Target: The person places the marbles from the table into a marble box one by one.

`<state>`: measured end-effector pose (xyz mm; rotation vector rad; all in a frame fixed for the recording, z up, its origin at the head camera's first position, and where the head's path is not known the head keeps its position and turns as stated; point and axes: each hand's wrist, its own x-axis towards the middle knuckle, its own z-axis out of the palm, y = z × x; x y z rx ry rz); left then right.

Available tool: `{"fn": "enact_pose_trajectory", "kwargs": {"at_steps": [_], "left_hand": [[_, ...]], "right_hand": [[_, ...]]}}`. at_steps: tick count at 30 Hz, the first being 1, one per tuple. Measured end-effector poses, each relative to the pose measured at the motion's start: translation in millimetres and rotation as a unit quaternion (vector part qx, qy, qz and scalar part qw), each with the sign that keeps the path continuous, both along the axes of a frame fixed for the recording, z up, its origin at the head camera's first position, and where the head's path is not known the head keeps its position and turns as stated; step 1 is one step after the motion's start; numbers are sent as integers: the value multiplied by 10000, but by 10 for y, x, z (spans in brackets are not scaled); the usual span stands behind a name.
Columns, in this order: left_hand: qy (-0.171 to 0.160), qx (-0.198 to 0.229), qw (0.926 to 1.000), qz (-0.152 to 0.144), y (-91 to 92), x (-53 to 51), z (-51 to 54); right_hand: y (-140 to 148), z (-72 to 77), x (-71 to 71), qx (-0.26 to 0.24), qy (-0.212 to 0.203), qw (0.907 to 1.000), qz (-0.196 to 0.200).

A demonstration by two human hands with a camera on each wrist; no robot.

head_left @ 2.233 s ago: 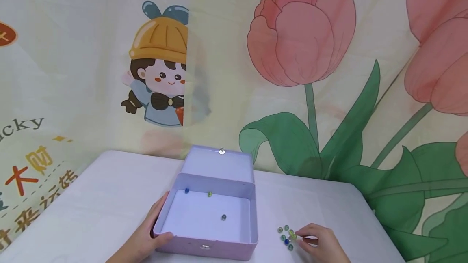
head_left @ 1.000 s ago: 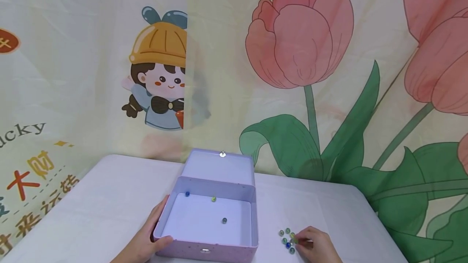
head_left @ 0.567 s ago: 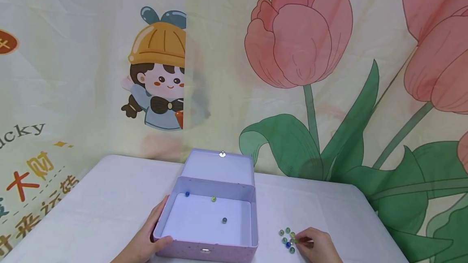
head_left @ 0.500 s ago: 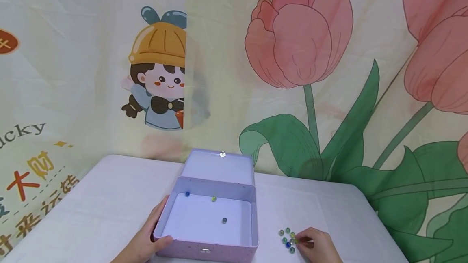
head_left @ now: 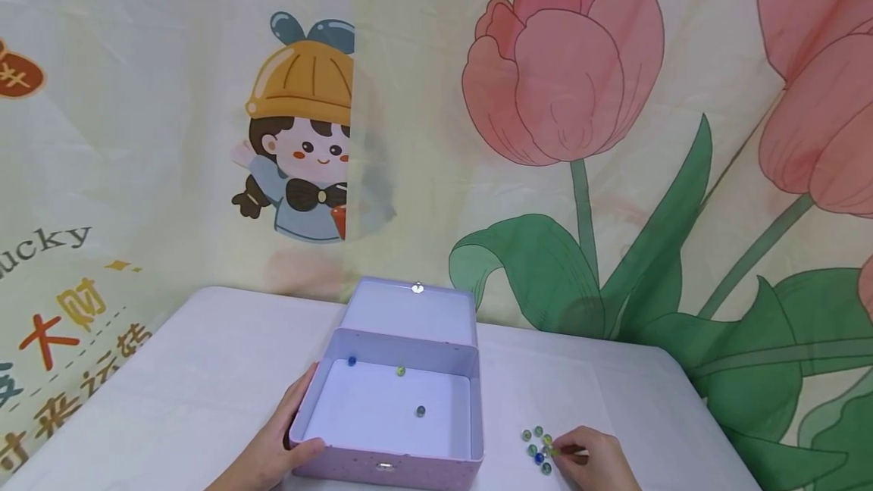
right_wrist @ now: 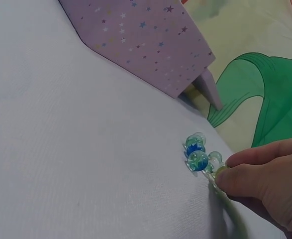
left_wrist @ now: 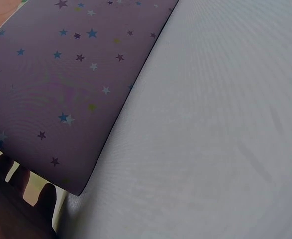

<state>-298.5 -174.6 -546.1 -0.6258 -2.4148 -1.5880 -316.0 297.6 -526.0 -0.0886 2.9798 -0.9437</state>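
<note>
A lilac metal box point(head_left: 341, 464), starred outside point(left_wrist: 76, 84), stands with its lid back. Three marbles lie inside: blue point(head_left: 352, 361), yellow-green point(head_left: 400, 371) and dark green point(head_left: 420, 411). My left hand point(head_left: 269, 442) grips the box's front left corner, thumb over the front rim; in the left wrist view dark fingers point(left_wrist: 46, 199) show below the box. Right of the box, several glass marbles point(head_left: 533, 449) sit in a cluster on the cloth. My right hand point(head_left: 596, 458) pinches a yellow-green marble point(right_wrist: 221, 171) between thumb and forefinger, beside clear-green and blue marbles point(right_wrist: 197, 161).
A white cloth point(head_left: 170, 377) covers the table. Behind it hangs a printed backdrop with a pink tulip point(head_left: 569, 89), green leaves and a cartoon child in a yellow hat point(head_left: 303, 78). The raised box lid point(head_left: 409, 313) leans toward the backdrop.
Since the earliest frame, the yellow-green marble in the box has shifted slightly right and toward the front. Both hands stay nearly in place; the head view has shifted a little.
</note>
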Motion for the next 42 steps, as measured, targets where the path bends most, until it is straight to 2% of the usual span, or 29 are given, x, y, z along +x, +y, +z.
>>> {"fn": "enact_pose_trajectory", "kwargs": {"at_steps": [10,21,33,42], "left_hand": [[-374,79,9993,-34,7,9,29],[-682,203,9974,-72,2,5,21],[-659,181,9976,-113,-16,-2,-1],[-630,299,9974,-202,-7,2,-5]], "right_hand": [[-25,105,40,-121,107,9997,201],[-156,198,91,-343,147,9991,203],[-318,339,177,-529,351,9970,441],[-372,411,234,-786,575,9919,816]]}}
